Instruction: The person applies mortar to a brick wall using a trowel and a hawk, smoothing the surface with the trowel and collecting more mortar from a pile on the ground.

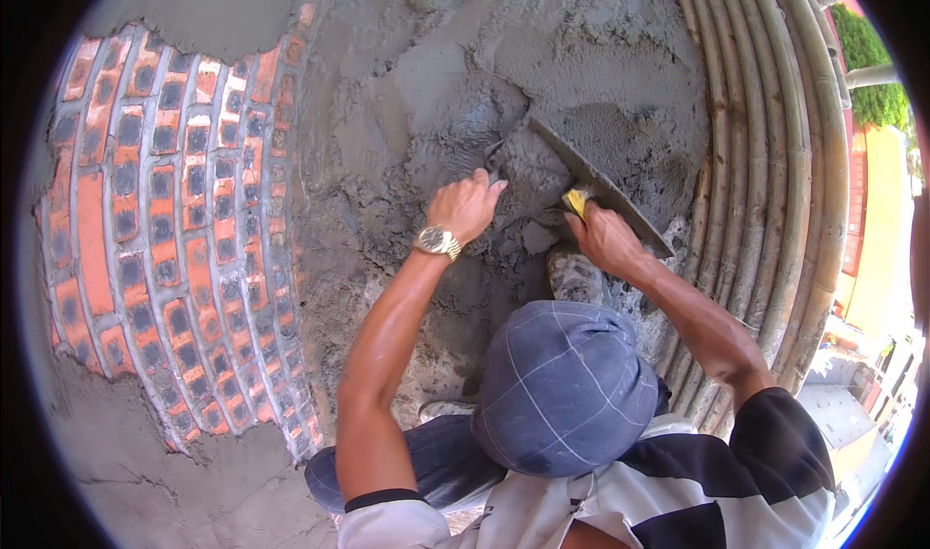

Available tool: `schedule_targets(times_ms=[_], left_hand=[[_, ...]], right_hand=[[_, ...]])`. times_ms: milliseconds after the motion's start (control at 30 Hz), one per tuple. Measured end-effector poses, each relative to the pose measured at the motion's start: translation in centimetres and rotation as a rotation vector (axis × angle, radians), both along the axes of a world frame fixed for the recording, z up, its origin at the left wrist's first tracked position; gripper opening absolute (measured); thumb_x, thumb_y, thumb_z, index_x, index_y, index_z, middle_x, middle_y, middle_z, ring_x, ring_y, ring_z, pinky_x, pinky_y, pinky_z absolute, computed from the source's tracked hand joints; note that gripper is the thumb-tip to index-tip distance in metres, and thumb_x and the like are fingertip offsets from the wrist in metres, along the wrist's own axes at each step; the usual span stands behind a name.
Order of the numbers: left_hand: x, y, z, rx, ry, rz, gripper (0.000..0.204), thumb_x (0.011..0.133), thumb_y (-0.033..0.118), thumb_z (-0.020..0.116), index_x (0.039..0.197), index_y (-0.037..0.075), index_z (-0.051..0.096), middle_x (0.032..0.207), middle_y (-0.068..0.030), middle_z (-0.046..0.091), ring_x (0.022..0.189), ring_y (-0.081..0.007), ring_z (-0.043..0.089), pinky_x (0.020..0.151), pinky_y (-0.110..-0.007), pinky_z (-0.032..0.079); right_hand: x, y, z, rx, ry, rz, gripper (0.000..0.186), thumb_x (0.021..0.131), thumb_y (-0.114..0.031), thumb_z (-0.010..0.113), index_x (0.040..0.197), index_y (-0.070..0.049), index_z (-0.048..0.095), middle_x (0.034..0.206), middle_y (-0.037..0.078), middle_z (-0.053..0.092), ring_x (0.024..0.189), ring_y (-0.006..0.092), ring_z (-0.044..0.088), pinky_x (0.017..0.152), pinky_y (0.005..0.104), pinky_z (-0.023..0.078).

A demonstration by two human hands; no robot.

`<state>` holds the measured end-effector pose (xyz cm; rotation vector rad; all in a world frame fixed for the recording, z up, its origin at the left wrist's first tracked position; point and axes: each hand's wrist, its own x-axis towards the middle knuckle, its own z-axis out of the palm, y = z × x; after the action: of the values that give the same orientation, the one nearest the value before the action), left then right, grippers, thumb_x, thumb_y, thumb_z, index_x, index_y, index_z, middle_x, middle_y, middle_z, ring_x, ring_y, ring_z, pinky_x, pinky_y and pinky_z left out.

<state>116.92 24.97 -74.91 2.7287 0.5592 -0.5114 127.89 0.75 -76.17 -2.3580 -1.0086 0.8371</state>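
- Trowel, a flat steel blade loaded with grey mortar, sits right of the frame's centre in the head view; we see it slanting from upper left down to lower right, with its yellow handle at the lower edge.
- Right hand: we see its fingers wrapped shut around the yellow handle, just below the blade.
- Left hand, at the frame's centre, lies against the wet mortar just left of the blade; its fingers are stretched out and loosely spread, holding nothing that we can make out. A gold wristwatch sits on that wrist.
- The mortar covers the upper middle of the frame in rough, lumpy patches.
- Brick wall, bare red brick with pale joints, fills the left of the frame, and smoother grey plaster borders it above and below.
- Bamboo poles run in a curved bundle down the right side, just beside the mortar.
- A checked grey cap shows at the lower centre, above a black-and-white striped shirt.
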Motion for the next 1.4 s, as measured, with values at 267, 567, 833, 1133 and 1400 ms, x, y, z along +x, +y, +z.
schedule_targets(times_ms=[267, 567, 833, 1133, 1400], left_hand=[[-3.2, 4.0, 3.2, -0.134, 0.216, 0.085, 0.054, 0.102, 0.051, 0.043, 0.089, 0.001, 0.059, 0.077, -0.0235, 0.068, 0.072, -0.0442, 0.067, 0.065, -0.054, 0.053], [-2.2, -3.9, 0.2, -0.404, 0.048, -0.047, 0.064, 0.103, 0.051, 0.041, 0.088, -0.007, 0.062, 0.089, -0.0336, 0.065, 0.088, -0.0502, 0.064, 0.080, -0.054, 0.051], [-6.8, -3.1, 10.2, -0.185, -0.140, 0.034, 0.051, 0.104, 0.046, 0.043, 0.093, -0.002, 0.054, 0.071, -0.0260, 0.065, 0.068, -0.0474, 0.064, 0.065, -0.056, 0.051], [-17.3, 4.3, 35.1, 0.213, -0.176, 0.559, 0.053, 0.106, 0.048, 0.039, 0.095, -0.001, 0.057, 0.054, -0.0074, 0.052, 0.045, -0.0195, 0.051, 0.044, -0.038, 0.040], [-30.0, 3.0, 39.3, 0.544, -0.378, 0.992, 0.043, 0.103, 0.037, 0.050, 0.101, -0.005, 0.058, 0.066, -0.0256, 0.061, 0.063, -0.0449, 0.063, 0.059, -0.051, 0.047]], right_hand=[[3.6, -10.7, 0.6, 0.132, -0.249, 0.512, 0.035, 0.087, -0.020, 0.066, 0.117, -0.001, 0.064, 0.101, 0.020, 0.071, 0.089, 0.0375, 0.070, 0.078, 0.0477, 0.055], [3.9, -8.0, -7.3, 0.164, -0.512, 0.819, 0.043, 0.078, -0.015, 0.060, 0.120, -0.005, 0.067, 0.120, 0.018, 0.067, 0.114, 0.0385, 0.063, 0.100, 0.0478, 0.049], [4.4, -1.7, -5.7, 0.373, -0.412, 0.606, 0.056, 0.090, -0.028, 0.048, 0.142, -0.010, 0.052, 0.149, 0.014, 0.048, 0.138, 0.0374, 0.043, 0.115, 0.0506, 0.033], [3.0, 24.4, 8.7, 0.616, -0.693, 0.935, 0.057, 0.092, -0.031, 0.049, 0.146, -0.013, 0.048, 0.150, 0.013, 0.047, 0.139, 0.0350, 0.042, 0.117, 0.0530, 0.030], [0.0, 40.8, 26.9, 0.764, -0.842, 1.104, 0.028, 0.083, -0.038, 0.071, 0.090, -0.010, 0.075, 0.092, 0.011, 0.071, 0.087, 0.0245, 0.071, 0.079, 0.0451, 0.055]])
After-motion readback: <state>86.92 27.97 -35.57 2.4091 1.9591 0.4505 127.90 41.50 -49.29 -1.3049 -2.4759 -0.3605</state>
